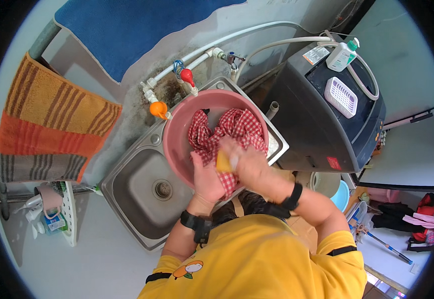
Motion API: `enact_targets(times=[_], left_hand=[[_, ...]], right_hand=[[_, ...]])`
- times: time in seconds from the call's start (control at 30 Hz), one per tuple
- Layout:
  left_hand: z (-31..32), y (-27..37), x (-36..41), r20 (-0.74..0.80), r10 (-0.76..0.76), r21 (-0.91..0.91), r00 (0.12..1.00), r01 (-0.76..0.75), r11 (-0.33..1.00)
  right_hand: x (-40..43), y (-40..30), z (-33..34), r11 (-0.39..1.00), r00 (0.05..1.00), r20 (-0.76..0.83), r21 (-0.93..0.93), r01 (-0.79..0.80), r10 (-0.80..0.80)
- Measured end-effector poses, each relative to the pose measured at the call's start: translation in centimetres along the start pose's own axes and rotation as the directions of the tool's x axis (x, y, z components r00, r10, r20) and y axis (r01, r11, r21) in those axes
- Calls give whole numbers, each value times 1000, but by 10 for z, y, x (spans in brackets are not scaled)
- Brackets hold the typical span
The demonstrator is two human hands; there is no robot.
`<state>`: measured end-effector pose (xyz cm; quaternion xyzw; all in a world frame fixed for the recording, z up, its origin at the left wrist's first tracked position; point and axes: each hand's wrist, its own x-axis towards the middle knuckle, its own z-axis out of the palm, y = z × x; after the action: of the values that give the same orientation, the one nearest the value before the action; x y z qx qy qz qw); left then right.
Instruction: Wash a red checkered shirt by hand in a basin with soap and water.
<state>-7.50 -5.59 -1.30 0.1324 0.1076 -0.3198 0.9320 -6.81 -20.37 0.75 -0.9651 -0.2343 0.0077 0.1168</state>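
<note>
A pink plastic basin (179, 145) rests on the right part of a stainless steel double sink (127, 224). Red-and-white checked cloth (235, 123) lies bunched in it, one end reaching over the near rim. My right hand (248, 164), blurred, grips a yellow block (223, 162), which looks like a bar of soap, against the cloth. Palm up, with the thumb apart, my left hand (207, 183) lies at the near rim beneath part of the cloth; whether its hidden fingers hold the cloth is unclear.
Behind the basin are white pipes with a red-handled tap (187, 77) and an orange-handled tap (158, 109). A dark washing machine (310, 123) at the right bears a pump bottle (342, 56) and a soap dish (341, 97). Striped towel (56, 123) hangs left.
</note>
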Motion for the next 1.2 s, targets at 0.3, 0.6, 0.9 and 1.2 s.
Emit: enact_targets(times=[0.3,0.6,0.9,1.2], left_hand=[[-8,6,0,-1,29,-70,1000,-29,997],[-28,11,1,-92,12,54,996,-7,999],[-51,-4,6,-200,-76,77,977,93,993],[-13,25,31,-166,-27,86,986,42,995]], right_hand=[[-8,-13,-5,997,994,80,33,-72,69],[-22,-21,-3,883,994,-90,469,-10,59],[-26,-27,4,743,975,2,646,-172,224],[-41,-34,-5,584,978,202,801,-134,-53]])
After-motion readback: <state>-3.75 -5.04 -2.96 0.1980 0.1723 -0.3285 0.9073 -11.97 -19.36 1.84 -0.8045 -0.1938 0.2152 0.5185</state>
